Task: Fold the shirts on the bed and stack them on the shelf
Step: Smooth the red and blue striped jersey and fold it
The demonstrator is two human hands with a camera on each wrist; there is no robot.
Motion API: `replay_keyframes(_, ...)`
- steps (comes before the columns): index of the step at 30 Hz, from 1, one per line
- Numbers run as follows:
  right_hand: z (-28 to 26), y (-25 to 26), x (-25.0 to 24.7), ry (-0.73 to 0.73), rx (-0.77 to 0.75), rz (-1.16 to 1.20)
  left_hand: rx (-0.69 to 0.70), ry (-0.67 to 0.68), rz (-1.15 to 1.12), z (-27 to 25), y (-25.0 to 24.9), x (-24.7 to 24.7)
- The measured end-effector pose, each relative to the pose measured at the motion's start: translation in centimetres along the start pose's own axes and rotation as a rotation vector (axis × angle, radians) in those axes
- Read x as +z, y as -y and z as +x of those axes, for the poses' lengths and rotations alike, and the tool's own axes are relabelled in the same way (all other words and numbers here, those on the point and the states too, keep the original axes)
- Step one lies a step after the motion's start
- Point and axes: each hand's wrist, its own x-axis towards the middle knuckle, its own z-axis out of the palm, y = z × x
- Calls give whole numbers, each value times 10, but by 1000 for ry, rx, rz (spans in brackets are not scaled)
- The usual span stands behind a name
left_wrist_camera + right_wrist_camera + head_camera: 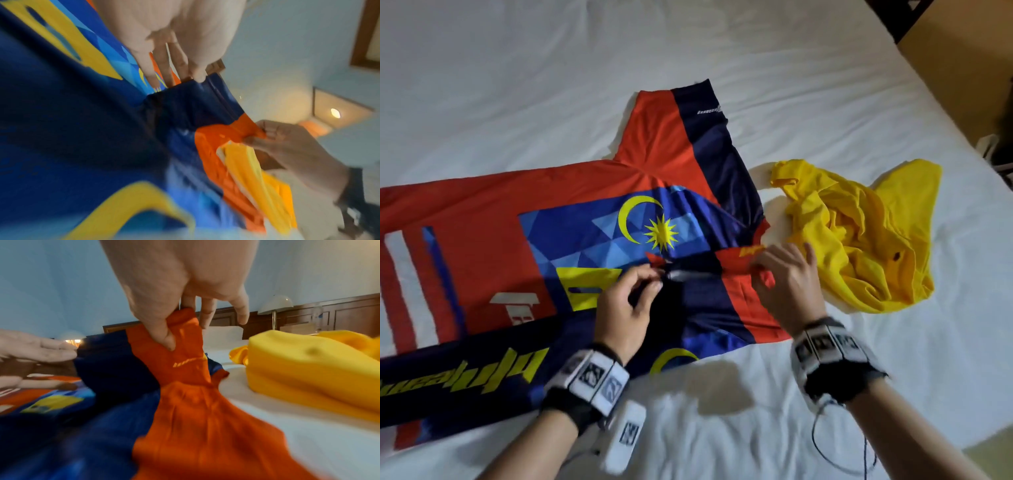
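1. The red and navy jersey (592,192) lies spread on the white bed (517,68), its body running off toward the left edge of the head view; one sleeve points away across the sheet, and a crescent-and-star print sits on a blue panel near the middle.
2. The left hand (625,301) sits over the jersey's near sleeve; its fingertips (200,76) pinch the navy hem of that sleeve, thumb against fingers, and the cloth is lifted slightly off the jersey body.
3. The right hand (787,277) holds the same sleeve further right; its thumb (164,335) and forefinger pinch the red part of the hem, the other fingers loosely extended; the fabric hangs gathered below the grip.
4. The yellow shirt (859,233) lies crumpled and unfolded on the bed just beside the right hand, near the jersey's collar end.
5. In the right wrist view a lamp (275,305) stands against wood panelling behind the bed.
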Motion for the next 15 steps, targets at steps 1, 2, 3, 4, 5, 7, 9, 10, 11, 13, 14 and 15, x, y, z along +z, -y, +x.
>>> replay_keyframes(1,-20,1,4,35,17,-26,49,38,74,-15,8,-1)
replay_keyframes(2,-38,4,8,89,50,-76,83,83,138,-28,17,-2)
replay_keyframes(3,-54,9,13,157,100,-127,93,122,183,-40,25,-4)
replay_keyframes(4,-67,15,17,210,146,-150,102,135,216,-49,30,-6)
replay_keyframes(5,-78,22,21,226,170,-133,122,127,250,-56,33,-10)
replay_keyframes(7,-86,41,28,175,156,-23,164,85,348,-64,38,-20)
replay_keyframes(9,-84,70,38,135,99,116,158,41,479,-67,42,-34)
replay_keyframes(10,-80,87,45,135,63,182,136,25,539,-67,45,-43)
replay_keyframes(11,-77,103,55,148,19,239,111,12,597,-67,50,-53)
replay_keyframes(13,-67,135,74,188,-89,318,74,-27,718,-65,60,-80)
replay_keyframes(14,-61,148,83,199,-148,327,61,-49,780,-64,67,-97)
replay_keyframes(15,-55,160,91,206,-201,312,47,-67,845,-63,73,-116)
